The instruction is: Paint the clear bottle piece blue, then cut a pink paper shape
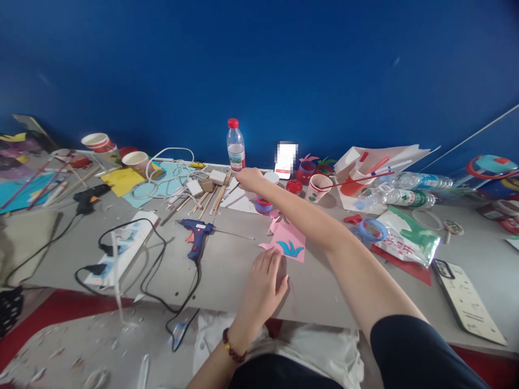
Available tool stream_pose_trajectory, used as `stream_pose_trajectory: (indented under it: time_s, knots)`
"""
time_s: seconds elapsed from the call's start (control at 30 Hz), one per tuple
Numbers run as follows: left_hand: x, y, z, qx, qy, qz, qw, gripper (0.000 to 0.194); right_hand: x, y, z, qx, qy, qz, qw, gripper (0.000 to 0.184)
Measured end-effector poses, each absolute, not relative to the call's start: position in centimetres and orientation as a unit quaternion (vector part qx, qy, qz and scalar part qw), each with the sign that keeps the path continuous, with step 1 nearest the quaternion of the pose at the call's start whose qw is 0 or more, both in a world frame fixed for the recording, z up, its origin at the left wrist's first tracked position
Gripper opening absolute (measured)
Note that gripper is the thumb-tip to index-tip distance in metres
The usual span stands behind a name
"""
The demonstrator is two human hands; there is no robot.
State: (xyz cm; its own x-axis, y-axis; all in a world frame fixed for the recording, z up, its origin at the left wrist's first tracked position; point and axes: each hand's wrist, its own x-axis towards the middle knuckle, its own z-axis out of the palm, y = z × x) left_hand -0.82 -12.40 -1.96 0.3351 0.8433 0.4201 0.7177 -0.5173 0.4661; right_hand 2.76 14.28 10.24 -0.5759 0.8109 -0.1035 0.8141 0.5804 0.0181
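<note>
My left hand, with a beaded bracelet at the wrist, lies flat, fingertips on the lower left edge of a piece of pink paper. On that paper is a blue leaf-shaped cutout. My right arm stretches across to the back of the table. Its hand has the fingers drawn together near the end of a thin dark pen-like stick; the fingertips are partly hidden. Close behind that hand stands a plastic bottle with a red cap. A blue hot glue gun lies left of the paper.
A white power strip and black cords spread at the left. Paper cups, a phone and wooden sticks line the back. At the right are plastic bottles, a tape roll and a cased phone.
</note>
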Motion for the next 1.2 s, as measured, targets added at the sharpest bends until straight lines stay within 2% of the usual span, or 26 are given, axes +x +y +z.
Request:
stream_pose_trajectory:
  time_s: [0.3, 0.33, 0.43, 0.5, 0.7, 0.8, 0.9, 1.2]
  knots:
    - [-0.7, -12.4, -1.9, 0.815, 0.487, 0.303, 0.089, 0.055, 5.6, 9.3, 12.2, 0.482, 0.876, -0.019, -0.025, 0.03]
    - [-0.8, -12.4, -1.9, 0.817, 0.486, 0.297, 0.086, 0.053, 6.5, 7.9, 12.3, 0.488, 0.871, -0.017, -0.047, 0.031]
    - [-0.8, -12.4, -2.0, 0.825, 0.483, 0.283, 0.081, 0.05, 10.0, 3.5, 11.9, 0.517, 0.832, -0.028, -0.201, 0.029]
    - [-0.8, -12.4, -2.3, 0.828, 0.48, 0.279, 0.076, 0.049, 12.7, 0.6, 10.5, 0.51, 0.825, -0.063, -0.236, 0.025]
    - [-0.7, -12.4, -3.2, 0.832, 0.476, 0.278, 0.064, 0.049, 19.5, -5.9, 2.6, 0.536, 0.806, -0.123, -0.218, 0.021]
    - [-0.7, -12.4, -3.3, 0.839, 0.467, 0.273, 0.062, 0.047, 20.8, -7.4, -0.3, 0.525, 0.819, -0.106, -0.206, 0.035]
    - [-0.8, -12.4, -3.1, 0.838, 0.469, 0.276, 0.052, 0.043, 20.5, -7.8, -1.0, 0.526, 0.823, -0.088, -0.196, 0.039]
    - [-0.9, -12.5, -2.5, 0.838, 0.463, 0.278, 0.081, 0.046, 20.4, -7.6, -0.6, 0.516, 0.814, -0.111, -0.242, 0.021]
